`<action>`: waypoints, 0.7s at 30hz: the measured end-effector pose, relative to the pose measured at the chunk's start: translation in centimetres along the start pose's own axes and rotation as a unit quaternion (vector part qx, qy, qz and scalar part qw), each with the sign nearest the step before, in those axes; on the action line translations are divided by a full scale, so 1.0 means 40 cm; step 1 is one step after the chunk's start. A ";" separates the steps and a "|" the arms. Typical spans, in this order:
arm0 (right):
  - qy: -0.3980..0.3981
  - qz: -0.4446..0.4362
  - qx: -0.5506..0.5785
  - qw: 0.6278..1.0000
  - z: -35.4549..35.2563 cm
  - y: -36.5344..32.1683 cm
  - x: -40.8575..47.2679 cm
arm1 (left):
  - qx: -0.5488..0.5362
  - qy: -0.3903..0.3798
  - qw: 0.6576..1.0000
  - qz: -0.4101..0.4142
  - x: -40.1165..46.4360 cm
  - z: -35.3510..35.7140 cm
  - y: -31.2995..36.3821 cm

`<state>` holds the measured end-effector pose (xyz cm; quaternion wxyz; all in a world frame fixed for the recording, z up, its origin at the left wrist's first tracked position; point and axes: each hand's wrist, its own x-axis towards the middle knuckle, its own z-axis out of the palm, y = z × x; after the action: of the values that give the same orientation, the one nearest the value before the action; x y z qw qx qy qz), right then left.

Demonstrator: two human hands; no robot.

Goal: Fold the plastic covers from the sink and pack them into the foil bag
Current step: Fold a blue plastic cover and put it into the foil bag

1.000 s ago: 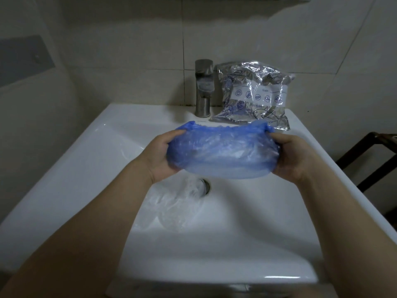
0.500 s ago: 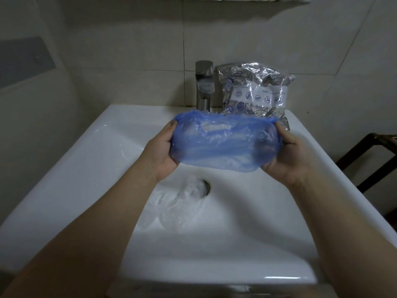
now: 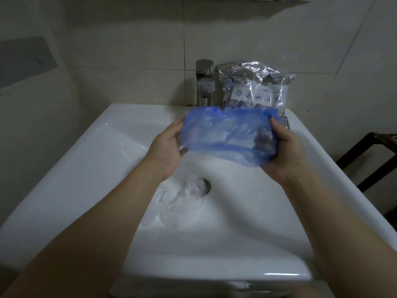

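Fingers of the left hand and the right hand curl round the two ends of a blue plastic cover, holding it stretched between them above the white sink. Just beyond the right fingers the foil bag leans against the wall beside the tap. Below the left fingers, a clear plastic cover lies crumpled in the basin over the drain.

Bathroom — white sink, tiled wall
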<state>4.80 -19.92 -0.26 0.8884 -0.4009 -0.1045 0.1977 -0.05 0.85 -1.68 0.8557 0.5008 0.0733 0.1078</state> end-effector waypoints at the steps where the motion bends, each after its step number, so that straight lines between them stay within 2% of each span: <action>1: 0.009 -0.059 -0.012 0.998 0.008 -0.006 -0.003 | 0.024 0.018 0.999 -0.010 -0.004 0.007 -0.001; 3: 0.044 -0.206 -0.126 0.970 0.020 -0.011 -0.009 | 0.076 0.049 0.996 -0.011 -0.008 0.014 -0.004; 4: 0.066 -0.280 -0.240 0.927 0.022 -0.011 -0.014 | 0.099 0.047 0.994 -0.008 -0.011 0.015 -0.005; 5: 0.081 -0.350 -0.370 0.857 0.018 -0.007 -0.018 | 0.114 0.026 0.993 -0.012 -0.018 0.021 -0.004; 6: 0.076 -0.409 -0.489 0.767 0.012 0.002 -0.017 | 0.124 -0.008 0.992 -0.024 -0.026 0.029 -0.004; 8: 0.036 -0.465 -0.655 0.594 0.016 0.021 -0.023 | 0.140 -0.075 0.986 -0.049 -0.045 0.051 -0.009; 9: 0.007 -0.475 -0.708 0.523 0.022 0.033 -0.024 | 0.134 -0.101 0.984 -0.053 -0.053 0.064 -0.014; 10: -0.022 -0.478 -0.742 0.469 0.028 0.045 -0.023 | 0.112 -0.122 0.985 -0.050 -0.059 0.075 -0.021; 11: -0.048 -0.480 -0.763 0.431 0.034 0.056 -0.021 | 0.084 -0.136 0.986 -0.042 -0.065 0.087 -0.028; 14: -0.071 -0.489 -0.790 0.363 0.057 0.088 -0.019 | 0.064 -0.126 0.990 -0.002 -0.068 0.098 -0.039; 16: -0.049 -0.492 -0.800 0.340 0.064 0.108 -0.018 | 0.078 -0.102 0.992 0.004 -0.064 0.091 -0.039; 19: -0.047 -0.486 -0.800 0.349 0.065 0.128 -0.019 | 0.049 -0.042 0.998 -0.021 -0.051 0.077 -0.034; 21: -0.068 -0.472 -0.787 0.393 0.062 0.130 -0.021 | 0.011 0.003 1.000 -0.027 -0.041 0.070 -0.025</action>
<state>1.80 -15.52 -2.59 0.1195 -0.7935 -0.4464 -0.3960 -0.86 -2.42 -1.17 0.8527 0.5074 0.0902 0.0857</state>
